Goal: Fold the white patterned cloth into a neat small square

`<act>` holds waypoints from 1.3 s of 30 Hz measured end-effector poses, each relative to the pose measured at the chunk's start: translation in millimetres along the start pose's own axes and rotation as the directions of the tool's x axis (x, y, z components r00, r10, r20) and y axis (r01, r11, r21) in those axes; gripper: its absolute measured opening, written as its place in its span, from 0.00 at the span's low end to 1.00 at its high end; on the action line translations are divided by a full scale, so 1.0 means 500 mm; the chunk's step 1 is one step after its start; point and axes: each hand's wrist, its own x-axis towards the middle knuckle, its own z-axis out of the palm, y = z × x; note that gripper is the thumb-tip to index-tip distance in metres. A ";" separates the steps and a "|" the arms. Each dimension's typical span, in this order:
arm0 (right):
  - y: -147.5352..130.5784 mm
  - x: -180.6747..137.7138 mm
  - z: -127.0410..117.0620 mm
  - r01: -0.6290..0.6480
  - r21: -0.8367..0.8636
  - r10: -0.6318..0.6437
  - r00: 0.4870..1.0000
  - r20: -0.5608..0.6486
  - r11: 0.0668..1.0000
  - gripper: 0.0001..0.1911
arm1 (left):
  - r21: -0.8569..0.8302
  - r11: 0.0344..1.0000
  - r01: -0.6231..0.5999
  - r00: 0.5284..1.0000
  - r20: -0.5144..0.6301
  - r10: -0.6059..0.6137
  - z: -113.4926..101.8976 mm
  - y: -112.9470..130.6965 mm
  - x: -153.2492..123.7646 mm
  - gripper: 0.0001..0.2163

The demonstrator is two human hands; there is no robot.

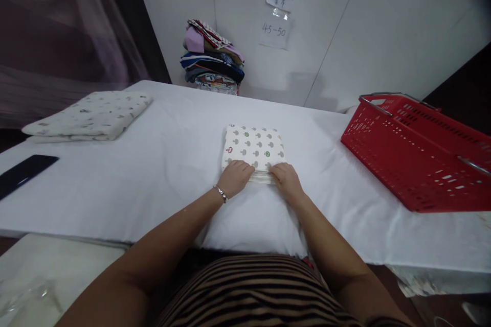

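Note:
A folded white cloth [255, 144] printed with grey, red and green mushroom shapes lies on the white-covered table in front of me. Its near edge shows several stacked layers. At the near left corner, my left hand [235, 176], with a bracelet at the wrist, grips that edge with curled fingers. My right hand [287, 180] does the same at the near right corner. Both thumbs are mostly hidden by the hands and the cloth.
A red plastic basket [414, 163] with metal handles stands on the right. To the left lie another folded patterned cloth [92, 112] and a black phone [26, 173]. Folded fabrics [213, 61] are piled at the wall, beside paper signs [274, 30].

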 end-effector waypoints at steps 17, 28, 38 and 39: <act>0.009 0.001 -0.004 0.013 0.058 -0.018 0.996 0.088 0.998 0.10 | 0.054 0.999 -0.005 0.939 0.343 -0.014 -0.046 0.002 0.043 0.09; 0.000 0.001 0.002 -0.014 0.048 0.011 0.998 0.067 0.999 0.10 | 0.123 0.984 -0.133 0.909 0.412 0.071 -0.044 0.019 0.061 0.12; -0.018 0.000 -0.005 -0.060 0.008 0.059 0.996 0.072 0.998 0.09 | 0.150 0.978 -0.145 0.951 0.293 0.096 -0.020 0.009 0.048 0.10; -0.021 0.000 -0.006 -0.065 0.001 0.065 0.995 0.072 0.998 0.10 | 0.153 0.977 -0.149 0.954 0.282 0.101 -0.017 0.007 0.045 0.09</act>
